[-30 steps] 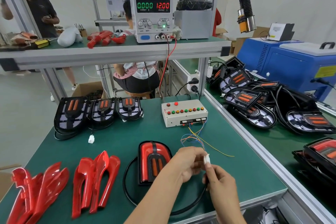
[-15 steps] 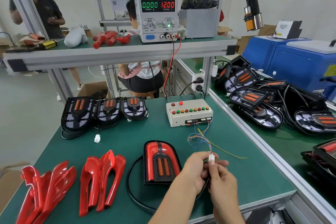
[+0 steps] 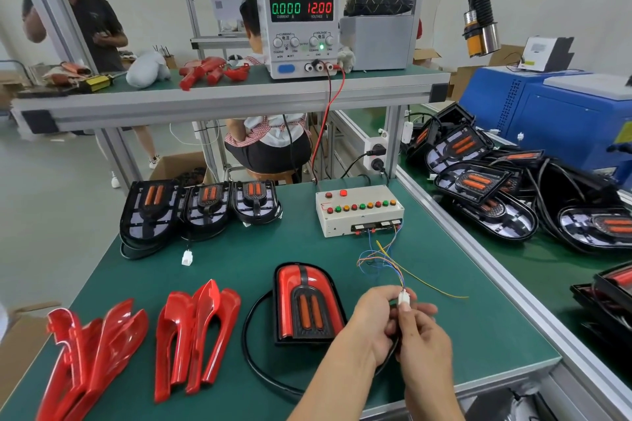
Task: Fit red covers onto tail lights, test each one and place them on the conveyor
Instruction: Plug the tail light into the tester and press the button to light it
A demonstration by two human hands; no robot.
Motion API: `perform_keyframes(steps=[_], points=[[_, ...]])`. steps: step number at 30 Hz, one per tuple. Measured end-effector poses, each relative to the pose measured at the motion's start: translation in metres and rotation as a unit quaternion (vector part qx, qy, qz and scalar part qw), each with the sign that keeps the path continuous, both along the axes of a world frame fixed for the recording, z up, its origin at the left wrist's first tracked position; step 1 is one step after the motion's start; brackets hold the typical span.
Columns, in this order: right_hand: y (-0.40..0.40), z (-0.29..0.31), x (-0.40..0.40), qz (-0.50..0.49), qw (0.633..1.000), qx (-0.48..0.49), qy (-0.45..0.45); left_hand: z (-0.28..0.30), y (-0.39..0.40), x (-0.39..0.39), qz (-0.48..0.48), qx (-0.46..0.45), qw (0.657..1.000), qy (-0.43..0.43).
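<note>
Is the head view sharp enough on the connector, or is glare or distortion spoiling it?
Head view: white connector between both hands looks slightly soft; red-covered tail light shows mild glare streaks; wide-angle lens bends the shelf frame at the edges; lighting even.

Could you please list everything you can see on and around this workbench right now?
Covered tail light: one, red and black, front of mat.
White connector: one, pinched in both hands.
Uncovered tail lights: three, black, back left.
Red covers: two piles, front left.
Test box: one, cream, coloured buttons.
Power supply: one, shelf, reads 12.00.
Conveyor: green, right, many tail lights.
Left hand: pinches connector.
Right hand: pinches connector.
</note>
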State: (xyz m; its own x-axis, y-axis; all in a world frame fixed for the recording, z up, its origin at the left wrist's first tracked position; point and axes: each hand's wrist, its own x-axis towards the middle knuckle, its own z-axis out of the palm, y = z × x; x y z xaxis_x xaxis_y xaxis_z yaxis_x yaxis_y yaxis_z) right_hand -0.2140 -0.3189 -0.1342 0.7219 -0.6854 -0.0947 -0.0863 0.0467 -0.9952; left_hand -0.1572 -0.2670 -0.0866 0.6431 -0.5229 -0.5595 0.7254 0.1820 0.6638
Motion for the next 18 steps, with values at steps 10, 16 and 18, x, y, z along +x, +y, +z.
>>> perform_keyframes(steps=[10,16,18], points=[[-0.011,0.003,-0.005,0.094,0.987,-0.118,0.052,0.004,0.013,-0.005,0.057,0.167,0.977,-0.117],[-0.014,0.014,-0.008,0.096,0.96,-0.224,0.141,0.044,0.073,-0.027,0.112,0.296,0.841,-0.438],[-0.013,0.017,-0.009,0.101,0.955,-0.239,0.145,0.054,0.094,-0.025,0.141,0.299,0.822,-0.464]])
